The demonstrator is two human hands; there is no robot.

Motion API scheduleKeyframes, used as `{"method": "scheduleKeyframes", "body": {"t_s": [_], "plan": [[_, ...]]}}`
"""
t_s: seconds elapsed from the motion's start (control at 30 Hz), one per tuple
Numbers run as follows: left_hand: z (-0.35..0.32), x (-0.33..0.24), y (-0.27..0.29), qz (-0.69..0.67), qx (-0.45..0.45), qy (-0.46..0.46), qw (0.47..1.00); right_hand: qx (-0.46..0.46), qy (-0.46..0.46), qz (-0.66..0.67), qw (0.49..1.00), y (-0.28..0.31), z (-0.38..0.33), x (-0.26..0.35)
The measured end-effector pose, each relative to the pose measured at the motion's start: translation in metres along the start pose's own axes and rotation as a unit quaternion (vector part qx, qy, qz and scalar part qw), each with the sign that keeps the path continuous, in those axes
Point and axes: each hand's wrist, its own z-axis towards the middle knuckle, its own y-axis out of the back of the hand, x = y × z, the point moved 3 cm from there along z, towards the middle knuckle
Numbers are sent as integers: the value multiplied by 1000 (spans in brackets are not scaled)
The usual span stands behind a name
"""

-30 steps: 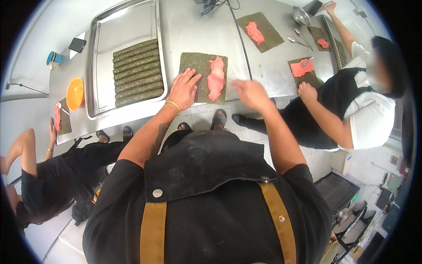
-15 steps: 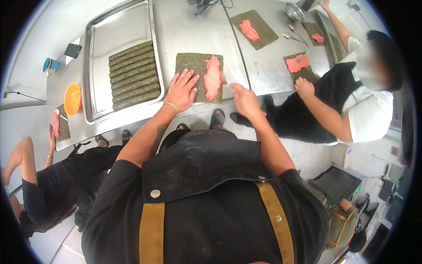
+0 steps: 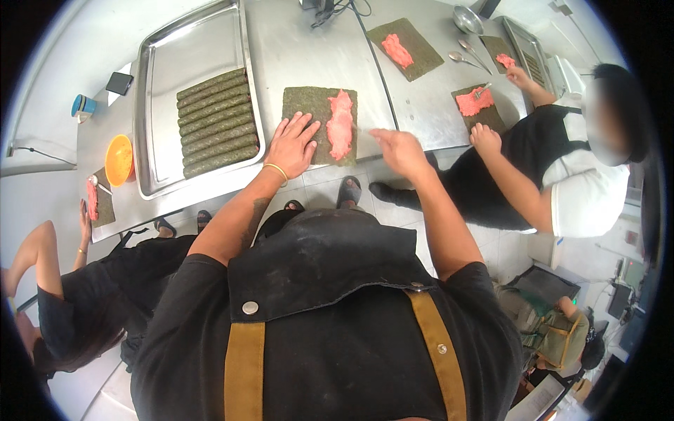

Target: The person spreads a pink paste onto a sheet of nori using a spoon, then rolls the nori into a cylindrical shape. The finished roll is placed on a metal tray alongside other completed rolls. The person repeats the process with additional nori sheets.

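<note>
A square nori sheet lies on the steel table in front of me, with a lengthwise strip of pink paste on its right part. My left hand rests flat on the sheet's lower left, fingers spread. Just right of the sheet, my right hand hovers with its fingers curled in. Whatever it may grip is too small to make out. To my left, a steel tray bears several finished nori rolls laid side by side.
An orange bowl and a blue cup stand left of the tray. Rightward are another coated nori sheet, spoons and a metal bowl. Co-workers stand on both sides, each at a nori sheet with pink paste.
My right hand has moved slightly right, away from the pink paste. My left hand stays put. The right-hand co-worker's raised far arm has come down toward the table.
</note>
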Motion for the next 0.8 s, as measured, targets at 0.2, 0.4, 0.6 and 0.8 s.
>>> {"method": "scheduleKeyframes", "body": {"t_s": [0.2,0.4,0.6,0.8], "plan": [[2,2,-1,-4,8,9,1000,52,35,20,998,10,-6,-9],[4,-1,3,-5,3,10,1000,115,0,3,993,14,-3,3],[2,-3,4,-22,14,19,999,45,7,46,998,18,-6,-3],[5,-6,10,-29,14,13,999,200,72,-34,977,-1,-3,3]]}}
